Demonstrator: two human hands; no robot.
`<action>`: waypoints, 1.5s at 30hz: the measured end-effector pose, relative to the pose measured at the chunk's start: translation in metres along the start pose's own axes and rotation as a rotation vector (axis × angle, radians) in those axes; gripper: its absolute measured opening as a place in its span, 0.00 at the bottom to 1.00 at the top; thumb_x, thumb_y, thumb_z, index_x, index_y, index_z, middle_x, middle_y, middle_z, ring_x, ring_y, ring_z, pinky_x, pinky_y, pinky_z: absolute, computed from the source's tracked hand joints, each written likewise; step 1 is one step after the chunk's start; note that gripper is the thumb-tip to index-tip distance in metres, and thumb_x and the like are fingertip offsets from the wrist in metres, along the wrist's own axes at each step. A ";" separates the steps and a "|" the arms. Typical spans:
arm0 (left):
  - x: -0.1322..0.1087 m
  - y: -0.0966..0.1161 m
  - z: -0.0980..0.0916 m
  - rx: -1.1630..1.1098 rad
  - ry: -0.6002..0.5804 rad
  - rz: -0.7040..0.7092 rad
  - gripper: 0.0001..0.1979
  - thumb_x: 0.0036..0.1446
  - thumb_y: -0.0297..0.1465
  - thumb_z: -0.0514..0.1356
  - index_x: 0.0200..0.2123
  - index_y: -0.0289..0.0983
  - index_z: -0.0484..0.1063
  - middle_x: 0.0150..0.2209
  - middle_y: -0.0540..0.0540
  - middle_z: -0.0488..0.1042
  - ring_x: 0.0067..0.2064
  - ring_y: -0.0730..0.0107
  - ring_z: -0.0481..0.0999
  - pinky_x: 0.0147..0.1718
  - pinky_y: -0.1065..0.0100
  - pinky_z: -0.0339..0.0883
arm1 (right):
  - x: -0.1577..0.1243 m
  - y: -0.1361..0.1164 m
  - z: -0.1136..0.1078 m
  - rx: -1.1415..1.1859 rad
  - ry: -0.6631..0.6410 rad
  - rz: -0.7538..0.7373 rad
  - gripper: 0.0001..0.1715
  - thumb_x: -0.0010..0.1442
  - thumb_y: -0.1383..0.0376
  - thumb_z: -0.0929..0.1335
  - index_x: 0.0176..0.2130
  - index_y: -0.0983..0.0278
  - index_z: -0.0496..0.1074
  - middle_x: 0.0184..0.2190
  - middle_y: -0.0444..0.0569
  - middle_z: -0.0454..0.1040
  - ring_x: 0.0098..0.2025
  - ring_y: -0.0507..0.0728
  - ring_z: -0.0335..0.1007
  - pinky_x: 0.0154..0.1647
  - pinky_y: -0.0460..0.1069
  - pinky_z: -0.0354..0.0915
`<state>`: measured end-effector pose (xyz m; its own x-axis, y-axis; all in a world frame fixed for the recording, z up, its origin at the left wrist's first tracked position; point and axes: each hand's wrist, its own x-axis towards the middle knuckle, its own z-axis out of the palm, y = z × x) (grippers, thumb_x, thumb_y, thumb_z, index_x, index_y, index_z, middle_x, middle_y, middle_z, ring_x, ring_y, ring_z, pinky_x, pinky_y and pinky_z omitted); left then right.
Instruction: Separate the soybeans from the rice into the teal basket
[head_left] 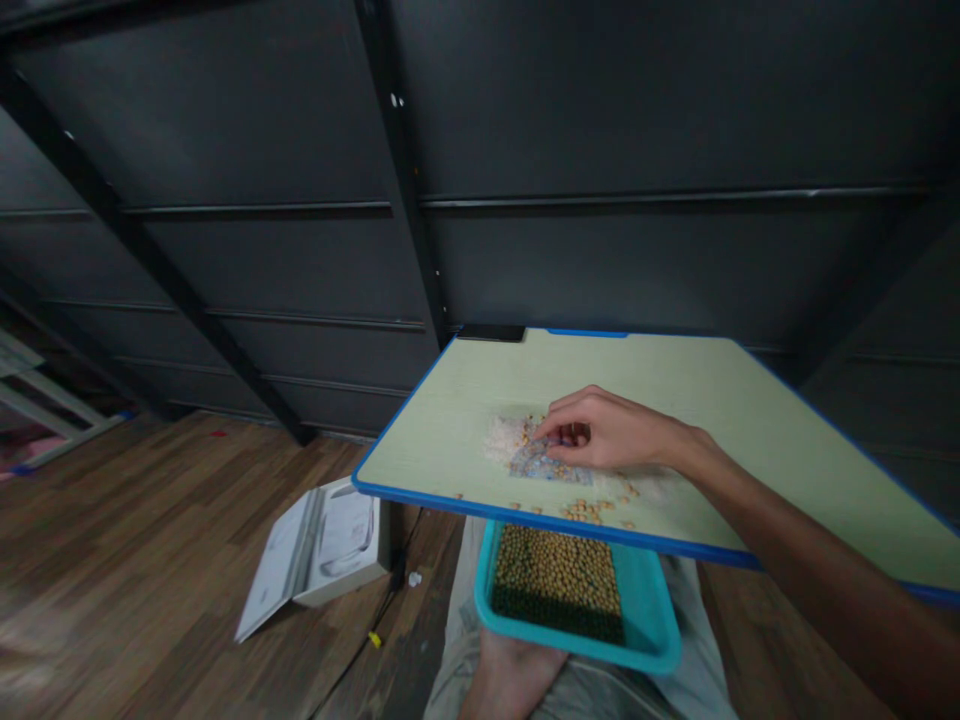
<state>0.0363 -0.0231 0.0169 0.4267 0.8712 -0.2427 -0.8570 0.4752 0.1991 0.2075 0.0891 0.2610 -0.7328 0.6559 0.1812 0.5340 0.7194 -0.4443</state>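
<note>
1. A lone bean (458, 496) lies by the table's (420, 440) near edge, left of the tray (651, 605); a nudge to the board could roll it off to the floor, since the tray does not reach under it.
2. The left hand (517, 665) is beneath the tray, below the near edge. Its fingers are hidden, so I cannot tell how firmly they grip; a tilt there could spill the heaped beans (559, 575).
3. A loose cluster of beans (587, 511) sits near the table's near edge, above the tray. A careless sweep could send some past the rim.
4. As for the grip, the right hand (541, 442) is bent over the printed patch (551, 467), left of the tabletop's middle, thumb and forefinger drawn near each other; whether they pinch a bean I cannot tell.
5. Small beans (528, 424) lie just beside those fingertips, on the far-left side; the loose cluster lies below the hand, toward the near edge, apart from the fingers.
</note>
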 end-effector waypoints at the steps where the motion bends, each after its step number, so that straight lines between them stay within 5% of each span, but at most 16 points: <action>1: 0.000 0.000 -0.001 0.006 0.003 0.015 0.23 0.58 0.34 0.55 0.57 0.53 0.65 0.58 0.49 0.73 0.59 0.53 0.70 0.59 0.44 0.60 | 0.000 0.000 0.000 -0.006 0.005 0.004 0.16 0.57 0.72 0.67 0.44 0.62 0.79 0.36 0.48 0.80 0.32 0.53 0.70 0.35 0.48 0.60; 9: -0.002 0.007 0.012 -0.033 -0.009 -0.110 0.22 0.58 0.33 0.55 0.56 0.49 0.67 0.56 0.47 0.76 0.58 0.52 0.72 0.58 0.45 0.61 | 0.000 0.003 0.000 -0.073 0.046 0.026 0.16 0.57 0.71 0.67 0.45 0.61 0.78 0.35 0.48 0.78 0.32 0.54 0.69 0.36 0.48 0.60; 27: -0.004 0.006 0.014 -0.110 -0.042 -0.104 0.18 0.62 0.33 0.50 0.52 0.45 0.72 0.47 0.46 0.81 0.53 0.56 0.76 0.57 0.48 0.63 | -0.002 0.015 -0.001 -0.042 0.078 0.008 0.15 0.61 0.67 0.67 0.48 0.61 0.77 0.38 0.49 0.78 0.35 0.54 0.71 0.38 0.48 0.61; 37: -0.002 0.006 0.018 -0.087 -0.022 -0.098 0.18 0.59 0.30 0.54 0.52 0.47 0.72 0.53 0.48 0.78 0.57 0.56 0.72 0.58 0.49 0.62 | -0.001 0.012 -0.001 0.016 0.089 0.029 0.15 0.61 0.68 0.67 0.47 0.63 0.78 0.37 0.49 0.79 0.33 0.53 0.71 0.35 0.47 0.62; 45: -0.006 0.007 0.034 -0.087 -0.017 -0.124 0.19 0.60 0.30 0.53 0.54 0.45 0.70 0.48 0.47 0.81 0.52 0.58 0.76 0.57 0.50 0.63 | -0.002 0.008 0.000 0.042 0.040 0.055 0.16 0.61 0.67 0.67 0.49 0.63 0.77 0.37 0.50 0.80 0.33 0.53 0.72 0.36 0.48 0.63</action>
<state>0.0372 -0.0202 0.0517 0.5354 0.8085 -0.2442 -0.8187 0.5678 0.0850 0.2130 0.0938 0.2567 -0.6850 0.7031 0.1907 0.5539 0.6727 -0.4907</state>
